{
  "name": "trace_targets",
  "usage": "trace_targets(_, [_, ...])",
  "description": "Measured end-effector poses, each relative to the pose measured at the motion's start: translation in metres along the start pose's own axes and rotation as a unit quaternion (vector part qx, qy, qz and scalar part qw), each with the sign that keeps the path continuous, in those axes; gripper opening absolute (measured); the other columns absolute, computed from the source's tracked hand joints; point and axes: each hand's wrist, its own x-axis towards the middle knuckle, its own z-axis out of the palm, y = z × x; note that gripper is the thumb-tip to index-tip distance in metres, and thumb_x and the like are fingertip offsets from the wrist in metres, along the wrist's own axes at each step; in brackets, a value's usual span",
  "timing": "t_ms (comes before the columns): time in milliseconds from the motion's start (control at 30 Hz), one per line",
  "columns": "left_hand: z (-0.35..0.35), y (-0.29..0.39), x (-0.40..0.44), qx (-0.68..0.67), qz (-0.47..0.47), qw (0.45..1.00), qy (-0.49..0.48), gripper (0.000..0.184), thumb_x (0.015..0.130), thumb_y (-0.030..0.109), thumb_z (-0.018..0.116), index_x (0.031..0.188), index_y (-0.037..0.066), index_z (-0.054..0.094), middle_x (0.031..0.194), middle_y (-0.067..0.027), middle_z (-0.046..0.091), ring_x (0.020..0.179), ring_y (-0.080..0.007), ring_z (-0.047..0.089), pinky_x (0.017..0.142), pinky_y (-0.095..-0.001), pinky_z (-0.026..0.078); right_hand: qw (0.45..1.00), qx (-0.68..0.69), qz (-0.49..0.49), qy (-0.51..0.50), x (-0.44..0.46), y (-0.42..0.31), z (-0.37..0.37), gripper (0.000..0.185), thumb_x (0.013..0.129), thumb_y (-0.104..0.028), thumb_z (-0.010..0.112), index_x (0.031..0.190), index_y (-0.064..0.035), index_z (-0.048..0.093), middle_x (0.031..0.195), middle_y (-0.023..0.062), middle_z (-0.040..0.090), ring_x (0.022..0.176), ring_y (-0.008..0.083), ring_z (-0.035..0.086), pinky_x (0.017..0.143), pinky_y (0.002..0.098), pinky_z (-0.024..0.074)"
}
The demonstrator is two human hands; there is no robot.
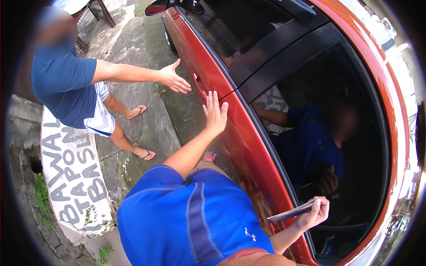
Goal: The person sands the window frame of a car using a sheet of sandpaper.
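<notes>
Right hand (314,215) grip clamped on a flat object (289,213); firm pinching keeps it off the car (253,148) alongside. Left hand (215,119) open.

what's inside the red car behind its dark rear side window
The dark rear side window of the red car shows a reflected person in blue; the interior behind it cannot be made out.

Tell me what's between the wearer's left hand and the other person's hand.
In the head view, only open air separates the left hand from the other person's hand; pavement and red car show beyond.
</notes>
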Motion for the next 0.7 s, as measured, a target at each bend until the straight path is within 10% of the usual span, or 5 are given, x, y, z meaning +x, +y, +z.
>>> trace_targets(167, [-0.005,-0.008,-0.013,-0.034,0.078,0.990,0.112,0.063,0.115,0.044,0.058,0.163,0.005,0.049,0.165,-0.0237,0.046,0.153,-0.0404,0.047,0.127,-0.0558,0.038,1.000,0.011,-0.003,-0.010,0.002,0.003,0.000,0.020,0.104,-0.012,0.072,0.090,-0.0028,0.061,0.083,0.0033,0.057,0.064,0.0058,0.044,0.059,0.0223,0.0321])
trace_targets(300, [-0.008,-0.009,-0.021,-0.126,0.090,0.977,0.148,0.034,0.104,0.006,0.073,0.138,0.004,0.068,0.129,-0.0128,0.063,0.102,-0.0180,0.069,0.086,-0.0342,0.063,1.000,0.015,-0.008,-0.019,0.004,0.004,0.005,0.020,0.104,-0.011,0.071,0.090,-0.0026,0.061,0.083,0.0037,0.057,0.064,0.0057,0.044,0.058,0.0224,0.0313])
trace_targets(467, [-0.009,-0.008,-0.023,-0.221,0.006,0.966,0.134,0.015,0.106,0.015,0.076,0.113,0.002,0.075,0.091,-0.0075,0.072,0.073,-0.0138,0.069,0.067,-0.0334,0.059,0.999,0.021,-0.011,-0.030,0.006,0.004,0.008,0.019,0.104,-0.010,0.071,0.091,-0.0022,0.061,0.084,0.0041,0.058,0.064,0.0055,0.044,0.059,0.0224,0.0313])
trace_targets(700, [-0.024,-0.003,-0.027,-0.134,-0.018,0.986,0.102,0.042,0.112,0.038,0.069,0.089,0.003,0.076,0.062,-0.0047,0.066,0.060,-0.0116,0.066,0.057,-0.0337,0.050,0.999,0.018,0.019,-0.024,0.006,-0.001,0.012,0.018,0.101,-0.011,0.072,0.089,-0.0013,0.063,0.083,0.0041,0.059,0.070,0.0083,0.047,0.065,0.0242,0.0338])
